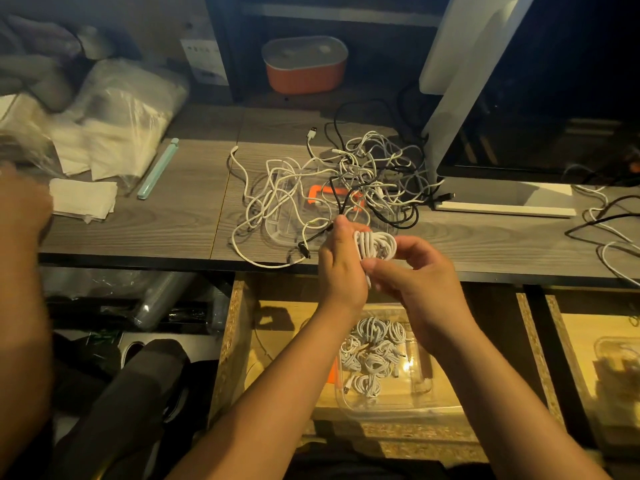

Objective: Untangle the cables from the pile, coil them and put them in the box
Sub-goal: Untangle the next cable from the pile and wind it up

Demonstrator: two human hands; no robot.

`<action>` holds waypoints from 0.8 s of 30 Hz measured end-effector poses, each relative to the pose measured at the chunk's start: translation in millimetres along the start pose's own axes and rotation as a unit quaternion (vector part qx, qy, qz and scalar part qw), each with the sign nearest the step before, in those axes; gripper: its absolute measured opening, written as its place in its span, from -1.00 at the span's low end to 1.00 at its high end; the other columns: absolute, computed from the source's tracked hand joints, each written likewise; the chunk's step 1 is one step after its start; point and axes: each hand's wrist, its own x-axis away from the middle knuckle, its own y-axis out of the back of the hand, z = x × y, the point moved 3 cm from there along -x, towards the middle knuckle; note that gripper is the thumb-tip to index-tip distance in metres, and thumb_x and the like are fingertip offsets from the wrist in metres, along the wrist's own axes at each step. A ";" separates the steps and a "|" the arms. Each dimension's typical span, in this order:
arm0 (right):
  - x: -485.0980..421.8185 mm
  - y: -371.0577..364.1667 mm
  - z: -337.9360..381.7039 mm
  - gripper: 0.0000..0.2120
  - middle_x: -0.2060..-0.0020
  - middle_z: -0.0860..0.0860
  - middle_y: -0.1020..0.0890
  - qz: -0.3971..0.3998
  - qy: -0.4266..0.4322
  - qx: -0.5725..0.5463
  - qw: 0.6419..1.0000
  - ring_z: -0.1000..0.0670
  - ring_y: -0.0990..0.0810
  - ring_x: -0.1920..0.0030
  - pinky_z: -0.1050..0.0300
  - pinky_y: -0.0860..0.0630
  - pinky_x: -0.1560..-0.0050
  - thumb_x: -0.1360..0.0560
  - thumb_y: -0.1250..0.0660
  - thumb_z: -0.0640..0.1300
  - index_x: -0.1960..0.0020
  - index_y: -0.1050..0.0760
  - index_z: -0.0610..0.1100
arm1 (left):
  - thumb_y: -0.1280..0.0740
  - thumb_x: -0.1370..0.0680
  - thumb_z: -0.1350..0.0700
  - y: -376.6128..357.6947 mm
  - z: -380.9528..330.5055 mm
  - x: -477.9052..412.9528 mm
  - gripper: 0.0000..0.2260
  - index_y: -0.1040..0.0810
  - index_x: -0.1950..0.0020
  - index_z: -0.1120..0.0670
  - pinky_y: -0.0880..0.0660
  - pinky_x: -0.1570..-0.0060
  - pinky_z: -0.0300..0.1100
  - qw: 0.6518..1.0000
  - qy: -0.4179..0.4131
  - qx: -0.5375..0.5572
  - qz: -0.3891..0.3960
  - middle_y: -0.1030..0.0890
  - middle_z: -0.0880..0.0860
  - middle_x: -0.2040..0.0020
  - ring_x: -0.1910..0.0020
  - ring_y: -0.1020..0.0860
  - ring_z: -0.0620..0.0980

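1. A blurred arm (20, 271) is filling the left edge, closest to the lens. Whose arm it is cannot be told, and its fingers are too smeared to read.
2. Two bare forearms are reaching up from the bottom edge and crossing above an open drawer (235, 341). They are partly covering the clear box (398, 408) sitting inside it.
3. The clear box is holding several finished coils (372, 355), all white and lying against one another.
4. The pile (363, 174) of white, grey and black leads is lying tangled on the worktop (187, 216). It is sprawling over a clear lid (287, 216) with an orange clip (332, 199).
5. The left hand (341, 268) is gripping a coiled white cable (375, 244) with its thumb pointing up, just in front of the worktop's edge.
6. The right hand (419, 282) is pinching the same coil from the right, its fingers (405, 242) curling round the loops.
7. A monitor (536, 133) is standing to the right of the pile.
8. Plastic bags (114, 126) of folded white cloth are lying to the left, with a mint-green stick (157, 169) beside them.
9. An orange container (304, 64) with a grey lid is sitting on a dark shelf behind the worktop, and the room is looking dim.
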 end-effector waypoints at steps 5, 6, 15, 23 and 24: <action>0.1 4.7 -0.6 -0.73 0.25 -0.05 -0.63 0.035 -0.004 -0.010 0.999 0.06 -0.59 0.31 0.26 -0.53 0.31 -0.22 -0.46 -0.19 0.08 -0.59 -0.20 | 0.00 -0.64 -0.07 -3.7 -1.2 -2.8 -0.59 -0.48 0.26 0.07 -0.39 0.36 -0.33 0.998 -0.028 0.008 0.063 -0.49 -0.08 0.41 0.41 -0.45 -0.20; -0.2 6.1 -0.8 -0.73 0.26 -0.05 -0.62 0.043 -0.011 -0.013 0.999 0.07 -0.58 0.32 0.26 -0.51 0.32 -0.22 -0.45 -0.17 0.09 -0.59 -0.20 | -0.02 -0.63 -0.12 -3.6 -1.1 -3.3 -0.59 -0.48 0.26 0.05 -0.39 0.35 -0.32 0.996 -0.042 -0.002 0.073 -0.49 -0.11 0.42 0.41 -0.45 -0.20; -1.0 12.5 3.6 -0.72 0.18 -0.10 -0.63 0.142 -0.007 -0.016 0.990 0.01 -0.56 0.19 0.23 -0.54 0.16 -0.34 -0.36 -0.19 -0.03 -0.57 -0.24 | -0.02 -0.57 -0.24 1.0 -11.5 2.6 -0.60 -0.38 0.24 0.01 -0.28 0.33 -0.46 0.965 -0.236 -0.049 0.100 -0.39 -0.10 0.35 0.38 -0.39 -0.28; -1.4 14.7 6.8 -0.69 0.33 -0.06 -0.54 0.229 -0.142 -0.174 0.947 0.05 -0.51 0.31 0.25 -0.51 0.26 -0.20 -0.55 -0.13 0.15 -0.59 -0.26 | 0.07 -0.64 -0.12 1.1 -13.5 4.3 -0.54 -0.40 0.24 0.13 -0.27 0.21 -0.45 0.931 -0.339 -0.080 0.111 -0.37 -0.09 0.25 0.26 -0.35 -0.32; -3.0 15.0 3.7 -0.63 0.34 -0.05 -0.51 0.218 -0.167 -0.202 0.940 0.07 -0.47 0.34 0.26 -0.49 0.31 -0.10 -0.60 -0.06 0.19 -0.60 -0.23 | 0.06 -0.64 -0.12 1.3 -13.3 4.5 -0.57 -0.38 0.24 0.10 -0.28 0.22 -0.44 0.927 -0.349 -0.081 0.114 -0.38 -0.06 0.25 0.27 -0.34 -0.30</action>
